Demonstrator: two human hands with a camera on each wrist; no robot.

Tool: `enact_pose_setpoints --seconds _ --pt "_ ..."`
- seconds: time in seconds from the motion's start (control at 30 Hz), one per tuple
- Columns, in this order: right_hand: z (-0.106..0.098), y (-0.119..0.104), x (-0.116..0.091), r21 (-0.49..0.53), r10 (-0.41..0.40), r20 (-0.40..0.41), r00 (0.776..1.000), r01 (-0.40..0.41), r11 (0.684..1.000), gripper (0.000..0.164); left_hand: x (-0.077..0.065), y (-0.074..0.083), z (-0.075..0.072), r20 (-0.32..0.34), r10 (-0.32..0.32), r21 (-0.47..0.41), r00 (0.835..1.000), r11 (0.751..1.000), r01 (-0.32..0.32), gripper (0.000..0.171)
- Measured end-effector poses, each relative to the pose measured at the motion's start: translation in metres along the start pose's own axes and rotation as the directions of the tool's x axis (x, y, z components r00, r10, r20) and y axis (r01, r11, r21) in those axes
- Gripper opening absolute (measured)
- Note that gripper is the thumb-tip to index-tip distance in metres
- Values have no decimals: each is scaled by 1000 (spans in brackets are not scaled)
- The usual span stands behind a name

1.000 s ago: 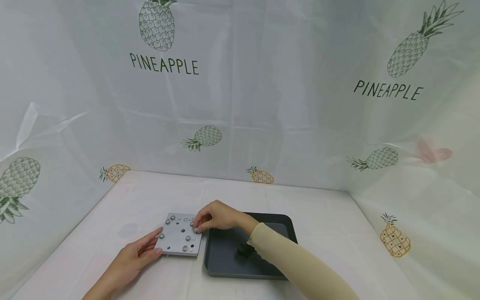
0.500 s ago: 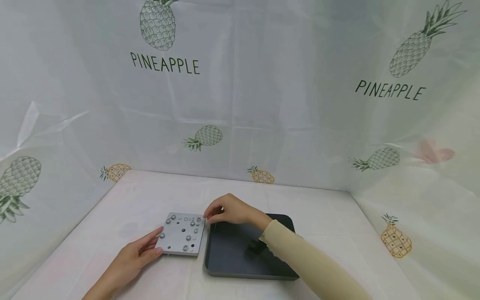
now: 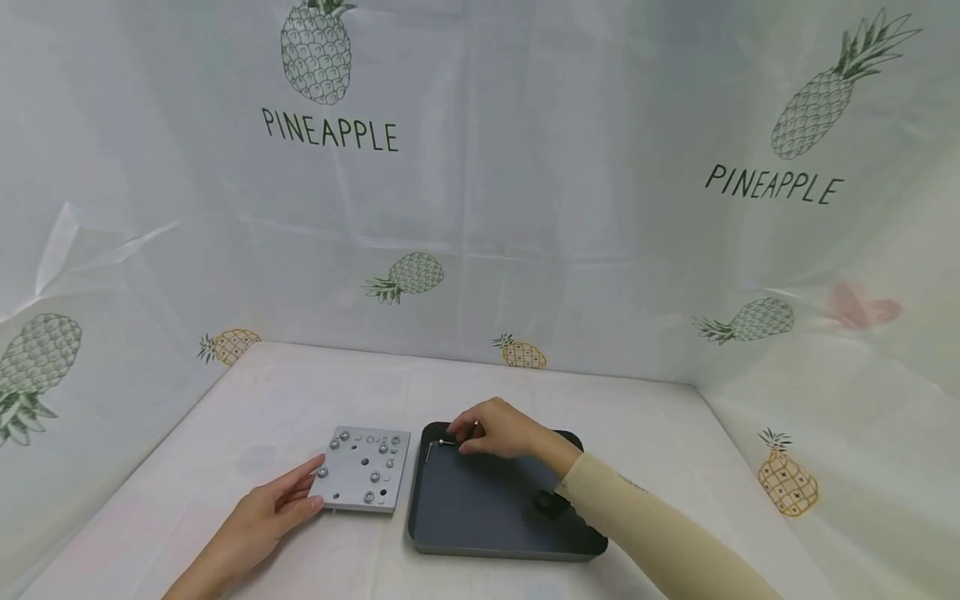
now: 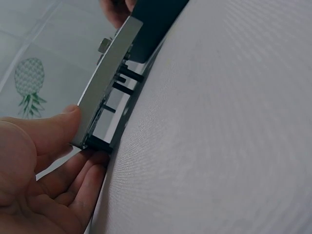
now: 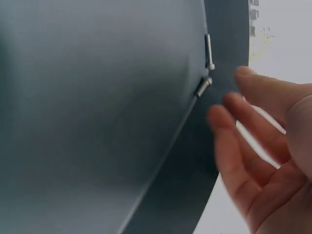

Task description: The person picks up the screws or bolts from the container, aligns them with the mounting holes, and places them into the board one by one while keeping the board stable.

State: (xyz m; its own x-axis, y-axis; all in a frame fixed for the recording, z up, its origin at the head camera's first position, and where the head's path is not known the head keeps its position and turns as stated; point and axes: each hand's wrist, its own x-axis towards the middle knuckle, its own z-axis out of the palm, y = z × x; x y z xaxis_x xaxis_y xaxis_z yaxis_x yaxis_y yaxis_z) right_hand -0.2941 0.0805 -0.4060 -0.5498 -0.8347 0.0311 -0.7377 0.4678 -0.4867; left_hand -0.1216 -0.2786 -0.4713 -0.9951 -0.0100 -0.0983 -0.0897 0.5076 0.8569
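My left hand (image 3: pixel 258 521) grips the left edge of a silver metal plate (image 3: pixel 348 485) with several socket-head screws and holes in its top. In the left wrist view, dark screw shafts stick out under the plate (image 4: pixel 108 80), with the thumb at its edge and fingers beneath. My right hand (image 3: pixel 501 429) hovers at the far left corner of a dark grey tray (image 3: pixel 480 508), thumb and fingers apart with nothing between them. Close to its fingertips, two small silver screws lie along the tray's edge: a thin one (image 5: pixel 209 51) and a thicker one (image 5: pixel 203 87).
The tray stands just right of the plate on a white-covered table (image 3: pixel 600 417). A small black wrist camera (image 3: pixel 551 503) hangs at the right sleeve, over the tray. Behind, a pale curtain (image 3: pixel 570 250) printed with pineapples encloses the table.
My right hand has moved right, from the plate's right side over to the tray's far left corner. Two screws now show in the tray. The left hand and plate have stayed put.
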Motion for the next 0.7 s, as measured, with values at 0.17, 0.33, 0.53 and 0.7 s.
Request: enact_pose_setpoints --seconds 0.17,0.33,0.53,0.7 --pt "9 -1 -3 -20 16 1 1000 -16 1000 39 1 -2 0 0 -4 -3 1000 1000 4 76" --pt "17 -2 -3 -44 50 -6 999 -50 998 45 1 -2 1 -4 -11 -2 1000 1000 11 75" --pt "23 -7 -1 -70 93 1 996 -93 993 50 1 -1 0 -3 -1 5 1000 1000 1 75" --pt "28 -8 2 -103 113 10 994 -111 988 51 1 -1 0 -5 1 5 1000 1000 -1 76"
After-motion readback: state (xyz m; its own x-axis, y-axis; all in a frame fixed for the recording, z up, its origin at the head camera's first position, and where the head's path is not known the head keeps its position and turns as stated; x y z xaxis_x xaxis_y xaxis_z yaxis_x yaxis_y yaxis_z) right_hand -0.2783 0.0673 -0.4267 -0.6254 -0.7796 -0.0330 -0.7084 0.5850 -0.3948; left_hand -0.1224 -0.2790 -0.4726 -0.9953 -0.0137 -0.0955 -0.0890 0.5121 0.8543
